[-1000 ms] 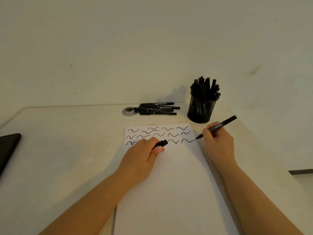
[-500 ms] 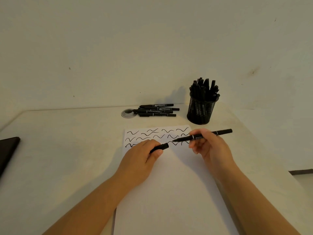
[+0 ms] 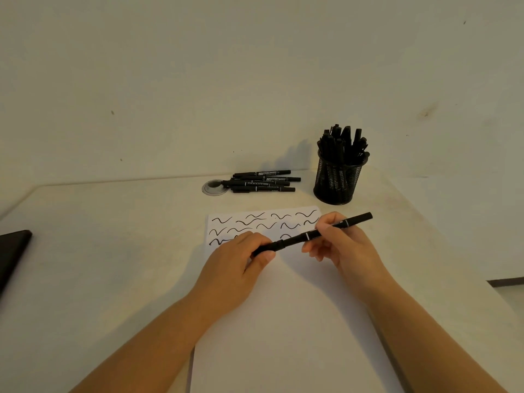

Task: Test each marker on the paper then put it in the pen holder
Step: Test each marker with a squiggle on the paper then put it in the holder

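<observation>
The marker [image 3: 312,235] left the paper [image 3: 283,321]; your left hand [image 3: 238,268], pinching the cap [image 3: 265,249], pushed it on while your right hand [image 3: 344,245] gripped the barrel. Testing done; pen holder [image 3: 337,180] beyond your right hand comes next.

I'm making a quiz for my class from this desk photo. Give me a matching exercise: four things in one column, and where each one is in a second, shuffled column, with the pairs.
Things:
1. marker
2. pen holder
3. loose markers
4. squiggles

Places:
A. lying flat near the wall, left of the mesh cup
B. held between the left hand and right hand, above the paper
C. at the paper's far end
D. standing at the desk's far right, full of markers

Pairs: 1-B, 2-D, 3-A, 4-C
</observation>
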`<state>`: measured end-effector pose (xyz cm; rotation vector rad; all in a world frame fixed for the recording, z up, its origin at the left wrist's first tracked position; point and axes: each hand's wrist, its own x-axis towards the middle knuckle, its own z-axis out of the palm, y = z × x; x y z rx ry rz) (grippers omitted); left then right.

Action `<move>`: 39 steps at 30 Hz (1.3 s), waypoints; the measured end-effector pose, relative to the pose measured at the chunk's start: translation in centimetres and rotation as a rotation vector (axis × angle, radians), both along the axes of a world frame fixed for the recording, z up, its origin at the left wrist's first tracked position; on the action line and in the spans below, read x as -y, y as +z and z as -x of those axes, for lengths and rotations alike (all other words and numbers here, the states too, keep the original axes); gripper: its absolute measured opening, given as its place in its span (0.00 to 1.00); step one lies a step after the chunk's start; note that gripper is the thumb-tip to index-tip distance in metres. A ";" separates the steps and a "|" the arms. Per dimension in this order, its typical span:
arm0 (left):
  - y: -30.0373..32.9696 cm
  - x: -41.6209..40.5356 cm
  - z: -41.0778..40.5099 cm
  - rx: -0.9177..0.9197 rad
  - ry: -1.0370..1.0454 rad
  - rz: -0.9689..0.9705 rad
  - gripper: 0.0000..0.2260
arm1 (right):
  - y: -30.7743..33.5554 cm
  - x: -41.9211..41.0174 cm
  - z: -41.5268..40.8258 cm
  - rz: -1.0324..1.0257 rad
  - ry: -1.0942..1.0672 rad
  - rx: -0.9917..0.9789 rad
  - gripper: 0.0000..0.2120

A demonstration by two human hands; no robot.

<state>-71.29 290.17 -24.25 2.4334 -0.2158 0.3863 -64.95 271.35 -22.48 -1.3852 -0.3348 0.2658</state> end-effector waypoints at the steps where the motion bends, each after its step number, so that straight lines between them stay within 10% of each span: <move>1: 0.1 0.0 0.1 0.010 -0.006 0.010 0.09 | 0.0 0.0 0.2 0.024 0.020 0.027 0.08; 23: 2.1 0.6 1.1 -0.167 0.044 0.403 0.14 | -0.2 -1.1 1.2 -0.017 0.181 0.115 0.06; 28: 2.3 0.1 0.6 -0.110 0.113 0.312 0.14 | -0.1 -0.6 0.0 -0.009 -0.182 0.066 0.09; 33: 2.6 -0.2 0.1 -0.080 0.213 0.141 0.14 | 0.0 -1.1 0.8 0.736 -0.449 0.867 0.05; 39: 4.3 0.5 -0.7 0.041 0.102 -0.023 0.13 | 1.8 -2.0 0.5 0.934 -0.299 1.377 0.08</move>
